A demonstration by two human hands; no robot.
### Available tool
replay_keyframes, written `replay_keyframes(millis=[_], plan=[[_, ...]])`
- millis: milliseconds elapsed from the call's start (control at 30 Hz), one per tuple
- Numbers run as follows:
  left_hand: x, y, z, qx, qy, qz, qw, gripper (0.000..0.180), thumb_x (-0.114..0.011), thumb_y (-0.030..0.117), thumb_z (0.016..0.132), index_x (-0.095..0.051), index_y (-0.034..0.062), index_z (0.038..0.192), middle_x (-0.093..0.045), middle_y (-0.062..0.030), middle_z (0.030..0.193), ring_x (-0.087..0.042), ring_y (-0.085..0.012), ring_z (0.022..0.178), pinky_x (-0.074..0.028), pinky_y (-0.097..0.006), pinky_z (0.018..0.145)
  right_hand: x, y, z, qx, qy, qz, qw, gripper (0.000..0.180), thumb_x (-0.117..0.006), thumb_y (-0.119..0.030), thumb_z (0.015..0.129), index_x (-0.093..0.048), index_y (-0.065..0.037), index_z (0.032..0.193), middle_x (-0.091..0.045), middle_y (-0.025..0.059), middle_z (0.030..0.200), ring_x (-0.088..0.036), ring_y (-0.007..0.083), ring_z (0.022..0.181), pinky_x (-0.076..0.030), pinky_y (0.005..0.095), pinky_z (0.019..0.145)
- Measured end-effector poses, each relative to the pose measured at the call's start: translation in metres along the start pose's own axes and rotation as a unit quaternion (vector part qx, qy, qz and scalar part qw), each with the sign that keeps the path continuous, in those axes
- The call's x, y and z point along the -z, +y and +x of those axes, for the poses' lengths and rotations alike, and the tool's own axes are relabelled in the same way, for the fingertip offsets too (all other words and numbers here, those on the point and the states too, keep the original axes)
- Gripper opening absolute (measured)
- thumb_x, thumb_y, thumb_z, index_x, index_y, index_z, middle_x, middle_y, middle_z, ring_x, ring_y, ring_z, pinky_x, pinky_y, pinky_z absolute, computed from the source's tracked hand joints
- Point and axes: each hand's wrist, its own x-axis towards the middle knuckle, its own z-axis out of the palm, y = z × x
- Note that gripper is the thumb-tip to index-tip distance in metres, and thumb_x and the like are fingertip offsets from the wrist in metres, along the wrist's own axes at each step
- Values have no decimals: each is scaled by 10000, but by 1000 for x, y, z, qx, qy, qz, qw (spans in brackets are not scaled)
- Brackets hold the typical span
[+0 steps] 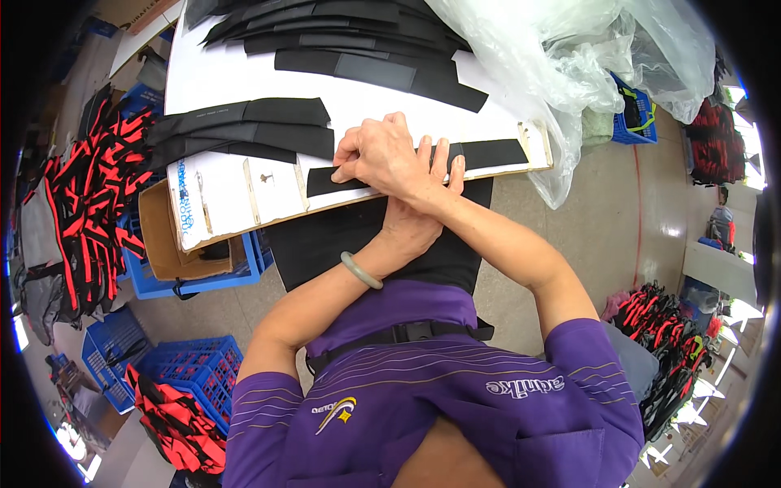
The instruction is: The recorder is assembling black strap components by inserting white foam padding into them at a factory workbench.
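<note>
A black fabric strip [492, 154] lies along the near edge of the white board [244, 180], with a smoother dark patch near its middle. My forearms cross, the right over the left. My left hand [419, 215] reaches from under my right wrist, its fingers stretched out and lying on the strip. My right hand [378, 153] is over the strip's left part with fingers curled; a fingertip touches the strip. Whatever is pinched there, if anything, is hidden.
More black strips [244, 122] lie stacked left, and a fanned pile [358, 41] lies beyond. Clear plastic bags [569, 57] cover the board's far right. Below left stand a cardboard box [159, 224] and a blue crate [203, 362]. Red-and-black pieces [85, 187] hang at left.
</note>
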Motion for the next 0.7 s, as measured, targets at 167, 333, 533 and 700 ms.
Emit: replay_keyframes(millis=[167,333,533,700], plan=[[0,-2,4,-14,10,0,1000,490,-503,227,882,-471,117,1359,-396,-192,1443,-349,-399,1361,-271,-585,1092,1,1,2,4,12,7,1000,185,-809,-265,622,-721,-107,664,-670,23,643,-559,195,593,-315,353,768],[3,-2,5,-4,14,0,1000,465,-492,213,888,-492,117,1343,-447,-202,1394,-397,-401,1322,-301,-576,1073,7,-2,0,14,-4,33,999,235,-784,-271,627,-708,-68,718,-657,73,647,-595,227,659,-338,360,791],[48,-17,9,-74,23,-88,993,359,-606,107,726,-657,64,1078,-591,-110,992,-574,-263,966,-422,-456,884,89,-3,-20,-45,21,291,955,173,-707,-140,797,-682,23,850,-649,73,813,-598,133,776,-462,262,745],[155,-85,33,-82,190,20,978,217,-621,88,771,-694,87,975,-659,-98,1000,-637,-239,930,-377,-465,1000,136,37,-63,-124,153,357,913,154,-675,-136,854,-679,18,853,-653,56,805,-578,109,760,-446,241,742]])
